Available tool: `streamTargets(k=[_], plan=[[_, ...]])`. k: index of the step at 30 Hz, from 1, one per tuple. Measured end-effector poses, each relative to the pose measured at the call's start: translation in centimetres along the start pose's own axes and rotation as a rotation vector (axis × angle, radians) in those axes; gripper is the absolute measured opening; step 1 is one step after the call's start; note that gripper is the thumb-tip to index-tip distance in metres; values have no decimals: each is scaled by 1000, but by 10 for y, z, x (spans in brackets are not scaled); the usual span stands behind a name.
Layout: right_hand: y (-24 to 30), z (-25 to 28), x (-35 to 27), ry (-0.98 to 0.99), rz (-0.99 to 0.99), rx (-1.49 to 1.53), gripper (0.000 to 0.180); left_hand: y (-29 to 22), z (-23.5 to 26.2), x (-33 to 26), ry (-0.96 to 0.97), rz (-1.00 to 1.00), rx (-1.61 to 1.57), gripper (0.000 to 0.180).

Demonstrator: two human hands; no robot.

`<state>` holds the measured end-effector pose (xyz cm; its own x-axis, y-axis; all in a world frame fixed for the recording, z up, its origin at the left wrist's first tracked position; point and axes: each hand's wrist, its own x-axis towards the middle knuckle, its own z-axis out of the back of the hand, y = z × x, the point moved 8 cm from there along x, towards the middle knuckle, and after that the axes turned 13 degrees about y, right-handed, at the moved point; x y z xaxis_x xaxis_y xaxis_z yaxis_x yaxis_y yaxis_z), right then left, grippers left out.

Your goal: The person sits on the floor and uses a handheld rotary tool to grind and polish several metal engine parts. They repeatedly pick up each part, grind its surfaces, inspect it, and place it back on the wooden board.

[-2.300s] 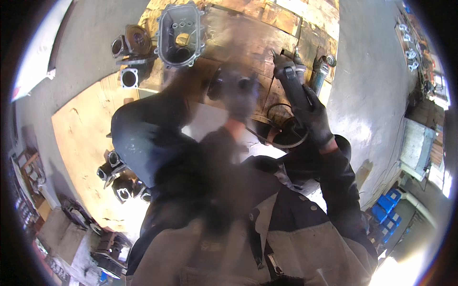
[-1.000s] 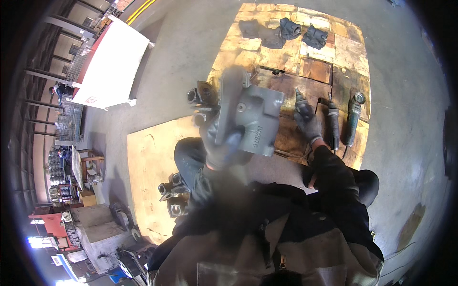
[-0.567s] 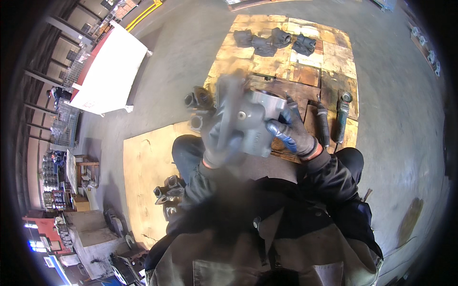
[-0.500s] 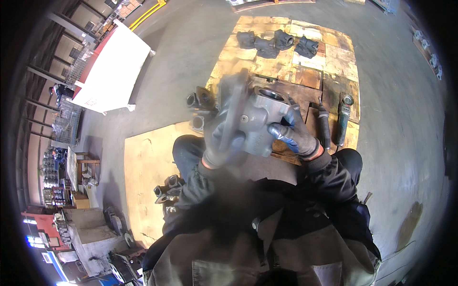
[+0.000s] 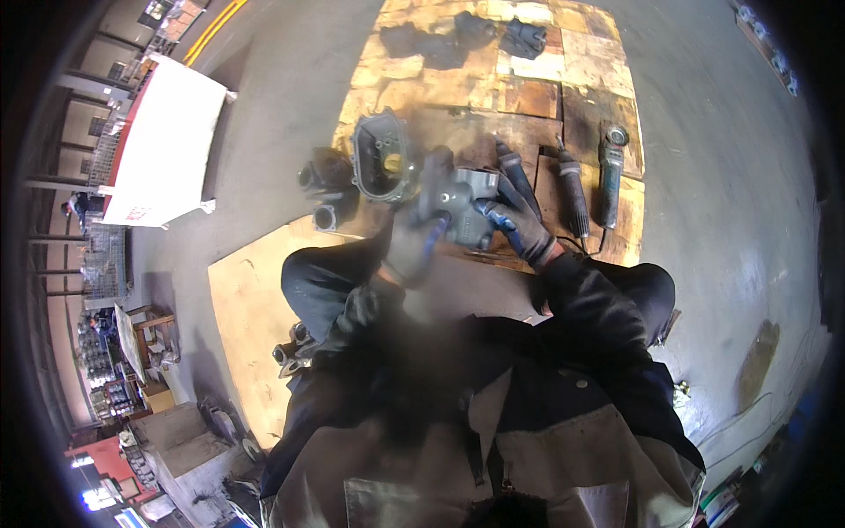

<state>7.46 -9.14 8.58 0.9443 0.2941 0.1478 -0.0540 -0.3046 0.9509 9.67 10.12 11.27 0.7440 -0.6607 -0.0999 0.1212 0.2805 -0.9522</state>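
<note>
A grey metal casting (image 5: 468, 211) with a flange on its left side is held between my two gloved hands above the wooden work surface. My right hand (image 5: 521, 222) grips its right side, with the blue-coated thumb across the front. On its left, my left hand (image 5: 412, 245) is closed around the flange edge, partly blurred. Just beyond my left hand stands an oval, open-topped metal housing (image 5: 359, 167). A slim dark grinder (image 5: 518, 172) lies right behind my right hand.
Another straight grinder (image 5: 574, 195) and an angle grinder (image 5: 610, 180) lie to the right. Several dark castings (image 5: 525, 38) sit at the far end of the boards (image 5: 598, 57). More castings (image 5: 324, 218) stand left, and others (image 5: 295, 348) lie beside my left leg.
The casting has moved lower and farther from the camera, and tilted so its round opening no longer faces up toward me. The oval housing now shows past my left hand. The whole view has shifted.
</note>
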Motion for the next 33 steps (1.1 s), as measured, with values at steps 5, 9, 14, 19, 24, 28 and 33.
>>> streamTargets(k=[5,9,14,19,24,28,33], plan=[[-79,40,0,-114,-51,243,55,89,-12,21,-85,140,-432,33],[-98,132,-54,-772,-426,-446,54,161,-12,50,-87,134,-293,29],[-77,197,-131,-1141,-850,-1042,80,263,-3,59,-163,226,201,18],[-108,204,-133,-915,-1064,-1120,73,278,-2,62,-180,414,242,41],[-79,247,-149,-1327,-809,-1315,68,234,-16,61,-223,410,-99,43],[-124,316,-182,-1161,-1207,-937,60,205,-31,70,-195,193,-898,46],[-141,338,-150,-509,-1172,-1028,42,92,-25,50,-358,135,883,45]])
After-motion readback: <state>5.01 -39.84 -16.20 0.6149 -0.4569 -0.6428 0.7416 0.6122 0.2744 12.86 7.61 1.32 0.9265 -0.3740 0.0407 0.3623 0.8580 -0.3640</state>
